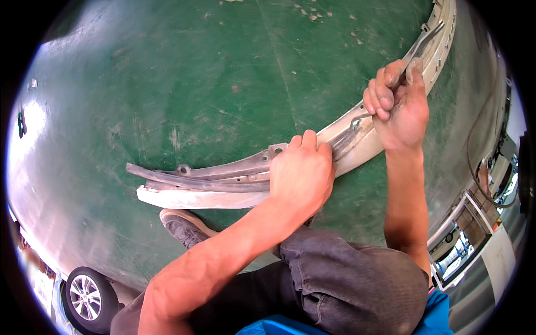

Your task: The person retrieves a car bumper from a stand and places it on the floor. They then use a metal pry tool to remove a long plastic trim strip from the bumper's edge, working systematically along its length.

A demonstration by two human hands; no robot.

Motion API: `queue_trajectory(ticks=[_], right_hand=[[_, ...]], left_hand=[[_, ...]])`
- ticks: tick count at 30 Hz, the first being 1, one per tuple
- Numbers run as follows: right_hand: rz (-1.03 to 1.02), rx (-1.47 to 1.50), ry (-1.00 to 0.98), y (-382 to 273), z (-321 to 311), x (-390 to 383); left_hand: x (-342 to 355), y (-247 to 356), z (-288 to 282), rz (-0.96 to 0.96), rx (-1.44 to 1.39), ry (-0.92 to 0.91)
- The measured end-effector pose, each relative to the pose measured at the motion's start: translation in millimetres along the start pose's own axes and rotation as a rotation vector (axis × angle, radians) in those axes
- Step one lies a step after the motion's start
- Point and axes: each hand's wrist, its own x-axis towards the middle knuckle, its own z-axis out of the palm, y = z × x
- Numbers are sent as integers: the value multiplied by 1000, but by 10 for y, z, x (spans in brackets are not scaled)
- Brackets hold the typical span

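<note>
A long, curved white car trim panel (209, 199) sweeps from the left middle up to the upper right, its inner side facing up, with a grey flange and bolt holes. A loose-ended grey strip (167, 177) runs along it. My left hand (304, 170) is closed over the panel's middle; its fingertips curl round the far edge and are partly hidden. Above the panel, my right hand (399, 109) is closed round a slim, bent grey metal tool (429, 40), which sticks out past the thumb. The tool's kind is unclear. Near that hand, a small shiny clip-like piece (355, 123) shows on the panel.
The panel lies over a scuffed green floor (223, 72). My bent knee (357, 285) and a shoe (187, 228) are close to its near side. At lower left stands a car wheel (85, 294). A dark hose (472, 145) and a white metal frame (474, 240) are at right.
</note>
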Motion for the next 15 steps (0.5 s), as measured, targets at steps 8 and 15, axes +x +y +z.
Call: queue_trajectory(ticks=[8,15], right_hand=[[-25,-13,75,-95,-86,114],[60,15,-188,40,-221,205]], left_hand=[[476,232,127,-357,-417,-240],[239,433,506,-97,-120,128]])
